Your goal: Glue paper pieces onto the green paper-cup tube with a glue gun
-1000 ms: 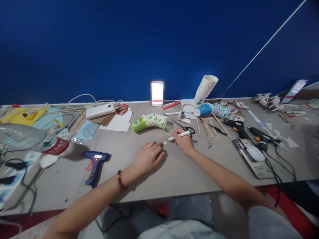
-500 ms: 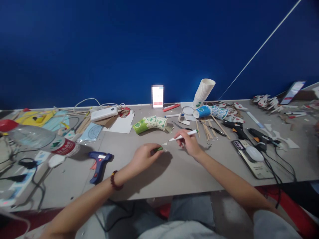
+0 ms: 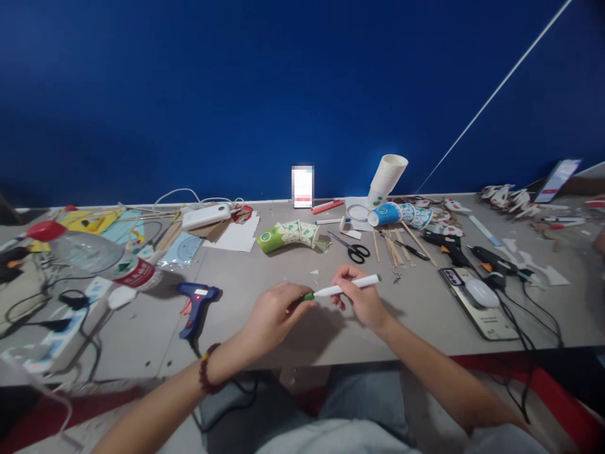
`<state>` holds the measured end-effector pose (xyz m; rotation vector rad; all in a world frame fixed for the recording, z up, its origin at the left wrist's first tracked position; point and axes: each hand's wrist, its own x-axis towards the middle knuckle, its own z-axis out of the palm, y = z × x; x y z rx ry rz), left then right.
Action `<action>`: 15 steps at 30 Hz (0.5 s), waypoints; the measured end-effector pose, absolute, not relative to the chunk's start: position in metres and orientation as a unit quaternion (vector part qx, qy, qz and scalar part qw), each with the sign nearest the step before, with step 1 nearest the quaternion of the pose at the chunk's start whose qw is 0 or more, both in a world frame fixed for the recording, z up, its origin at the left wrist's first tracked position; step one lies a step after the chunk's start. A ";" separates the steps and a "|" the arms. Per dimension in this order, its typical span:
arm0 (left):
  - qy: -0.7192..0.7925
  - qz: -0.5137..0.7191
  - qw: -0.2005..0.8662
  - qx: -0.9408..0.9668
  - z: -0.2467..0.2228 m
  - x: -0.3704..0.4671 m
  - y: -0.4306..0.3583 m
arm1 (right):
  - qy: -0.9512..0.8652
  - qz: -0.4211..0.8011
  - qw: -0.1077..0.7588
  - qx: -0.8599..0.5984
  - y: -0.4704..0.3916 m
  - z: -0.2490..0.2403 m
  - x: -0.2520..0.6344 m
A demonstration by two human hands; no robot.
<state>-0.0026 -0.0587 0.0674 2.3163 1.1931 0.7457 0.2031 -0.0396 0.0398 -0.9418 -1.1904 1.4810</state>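
My right hand (image 3: 360, 299) is closed around a white marker (image 3: 352, 285) with a green end, its tip pointing left. My left hand (image 3: 280, 310) pinches a green marker cap (image 3: 308, 296), which meets the marker's tip; whether it is pushed on I cannot tell. Behind my hands, a curved body of joined paper cups (image 3: 290, 236), green and white, lies on its side. A small white paper scrap (image 3: 315, 272) lies just beyond the marker. Black-handled scissors (image 3: 358, 253) rest open behind my right hand.
On the left lie a blue glue gun (image 3: 196, 309), a large bottle (image 3: 104, 258) and a power strip (image 3: 75, 321). To the right are wooden sticks (image 3: 391, 247), black glue guns (image 3: 447, 246) and a phone (image 3: 472, 309). A stack of paper cups (image 3: 388, 176) leans near the wall.
The marker and cap, apart before, have come together. My right hand has moved down and nearer, uncovering the scissors. The view has shifted slightly.
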 end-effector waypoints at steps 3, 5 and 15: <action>0.433 0.269 0.221 0.831 0.068 -0.002 -0.064 | -0.493 0.636 0.459 -0.377 -0.046 0.041 0.200; 0.433 0.274 0.218 0.831 0.067 -0.001 -0.070 | -0.493 0.658 0.440 -0.360 -0.051 0.041 0.200; 0.415 0.355 0.059 0.836 0.060 0.033 -0.127 | -0.495 0.739 0.383 -0.249 -0.087 0.043 0.226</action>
